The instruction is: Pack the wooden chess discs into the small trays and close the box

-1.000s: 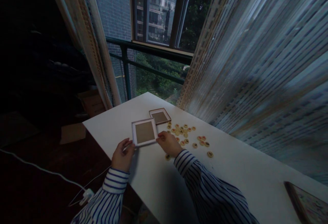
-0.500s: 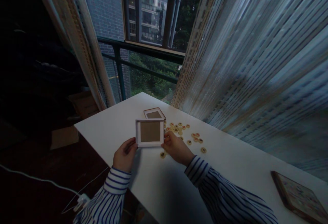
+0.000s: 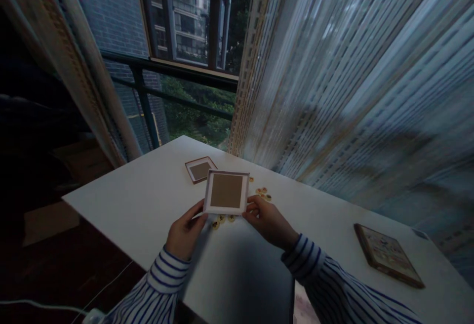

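A shallow white-walled box half (image 3: 227,191) with a brown inner bottom is held up above the table, its open side facing me. My left hand (image 3: 184,231) grips its lower left corner between thumb and fingers. At the lower right corner, my right hand (image 3: 273,222) pinches the edge in the same way. Behind it a second shallow box half (image 3: 200,171) with a reddish-brown rim lies on the table. Round wooden Chinese chess pieces (image 3: 221,219) show below the held box half, and more chess pieces (image 3: 262,194) lie to its right. Others may be hidden behind it.
The white table (image 3: 140,190) stands by a window with a dark green railing (image 3: 185,78). String curtains (image 3: 318,92) hang along its right side. A flat brown-edged box (image 3: 390,255) with a patterned top lies at the right. A white cable (image 3: 44,305) runs at lower left.
The view has swung to the right. The held box half has shifted right over the table, uncovering the second box half and covering more of the chess pieces. Both hands keep their grip.
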### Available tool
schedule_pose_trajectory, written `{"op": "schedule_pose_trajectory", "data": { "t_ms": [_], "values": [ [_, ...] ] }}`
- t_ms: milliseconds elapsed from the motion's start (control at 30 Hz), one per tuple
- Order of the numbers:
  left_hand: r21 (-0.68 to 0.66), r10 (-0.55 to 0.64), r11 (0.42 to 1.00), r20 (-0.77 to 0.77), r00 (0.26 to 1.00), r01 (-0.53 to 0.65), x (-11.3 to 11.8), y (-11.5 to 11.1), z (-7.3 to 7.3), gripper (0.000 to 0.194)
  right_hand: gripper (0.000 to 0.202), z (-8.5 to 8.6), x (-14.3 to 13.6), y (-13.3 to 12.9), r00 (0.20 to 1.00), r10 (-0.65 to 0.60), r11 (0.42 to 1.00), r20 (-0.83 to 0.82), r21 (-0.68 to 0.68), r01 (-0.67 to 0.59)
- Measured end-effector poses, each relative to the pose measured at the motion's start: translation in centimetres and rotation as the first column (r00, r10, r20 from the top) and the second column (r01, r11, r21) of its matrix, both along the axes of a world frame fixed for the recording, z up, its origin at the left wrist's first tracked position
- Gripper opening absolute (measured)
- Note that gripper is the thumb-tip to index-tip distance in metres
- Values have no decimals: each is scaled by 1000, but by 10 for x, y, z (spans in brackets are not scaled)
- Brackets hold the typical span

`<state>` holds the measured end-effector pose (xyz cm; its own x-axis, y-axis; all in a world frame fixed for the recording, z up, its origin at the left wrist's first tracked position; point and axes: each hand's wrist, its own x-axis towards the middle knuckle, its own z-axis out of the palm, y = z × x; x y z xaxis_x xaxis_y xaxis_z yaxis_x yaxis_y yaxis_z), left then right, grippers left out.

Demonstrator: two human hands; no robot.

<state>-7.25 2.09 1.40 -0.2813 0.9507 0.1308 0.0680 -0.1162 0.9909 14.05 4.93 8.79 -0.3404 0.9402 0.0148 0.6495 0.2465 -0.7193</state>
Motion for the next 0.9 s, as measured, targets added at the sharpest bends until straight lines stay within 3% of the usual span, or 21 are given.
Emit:
{"op": "schedule_pose_trajectory", "data": {
  "t_ms": [300, 567, 900],
  "values": [
    [-13, -15, 1000, -43, 999, 15, 31, 0, 12, 46, 25, -1, 36, -17, 990, -30, 1000, -139, -12, 28],
    [-57, -39, 998, -94, 995, 34, 64, 5, 8, 36, 27, -6, 72, -32, 974, -133, 991, -181, -2, 135],
    [-37, -165, 986, -199, 966, 161, 108, 6, 17, 27, 36, -18, 113, -56, 964, -252, 959, -88, 112, 261]
  ]
}}
